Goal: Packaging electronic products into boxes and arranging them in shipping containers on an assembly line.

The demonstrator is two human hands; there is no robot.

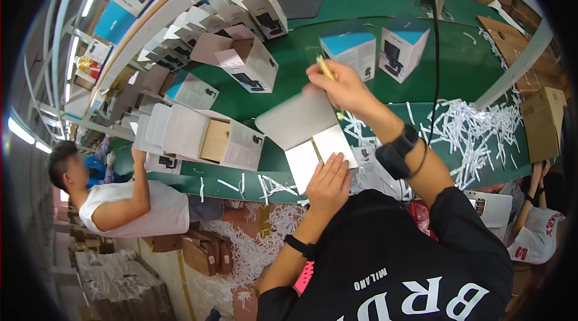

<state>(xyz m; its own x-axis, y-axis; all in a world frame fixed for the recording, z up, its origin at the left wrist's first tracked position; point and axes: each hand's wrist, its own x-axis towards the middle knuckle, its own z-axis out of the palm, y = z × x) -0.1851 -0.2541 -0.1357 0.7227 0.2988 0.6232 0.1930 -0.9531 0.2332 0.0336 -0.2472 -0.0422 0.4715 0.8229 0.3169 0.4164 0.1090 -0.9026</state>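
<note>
Two grips meet at an open white box (pixel 299 167) near the centre of the frame, on the green tabletop (pixel 292 77). The left grip (pixel 330 183) is released, its fingers stretched flat over the box's pale inner flaps, beside the narrow gap that parts them. The right grip (pixel 342 87), above it and slightly blurred, is clenched around a slim gold-coloured tool (pixel 327 68) pointing toward the top of the frame. A wide lid flap (pixel 292 121) stands out from the box toward the upper left. Left of centre, another box (pixel 245 147) lies open with brown card inside it; above that, an open carton (pixel 256 73) stands upright. Two closed boxes with blue tops, one at upper centre (pixel 348 56) and one to its right (pixel 402 51), stand just apart. Shredded white paper (pixel 472 134) heaps at the right, near a brown carton (pixel 543 125), and a black cable (pixel 435 50) hangs across the upper right. A co-worker in a white top (pixel 144 206) is at lower left.
</note>
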